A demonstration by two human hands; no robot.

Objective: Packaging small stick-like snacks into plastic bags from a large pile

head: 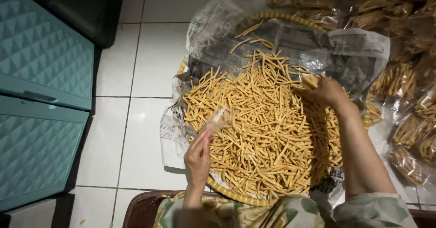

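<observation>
Head view, looking down. Round woven tray (236, 197) w/ yellow rim sits on white tile floor (136, 132), lined w/ newspaper (213, 32). A broad heap of thin golden snack sticks (259, 119) covers most of the lining; a few strays lie toward the far edge.

Left hand (198, 157): grip pinched on the mouth of a small clear plastic bag (217, 120), held just above the heap's near-left part. Right hand (328, 91): grip clenched on a bunch of sticks at the heap's far-right side, forearm crossing over the tray.

Handling (judged): sticks look light, dry, stiff and brittle; likely snap if squeezed hard. Best taken as a loose bundle, lengthwise, w/ moderate pressure. Bag film is thin, limp, prob. slippery; hold at the rim w/ mouth kept spread.

Edges and room: filled clear bags (408, 132) crowd the right side and far-right corner, touching or overlapping the newspaper; little free room there. Teal plastic cabinet (41, 96) stands at left, well apart from tray, w/ open tile between. Near edge: tray rim lies close to the person's patterned sleeves (290, 212) and a brown rim (141, 205), kind unclear.
</observation>
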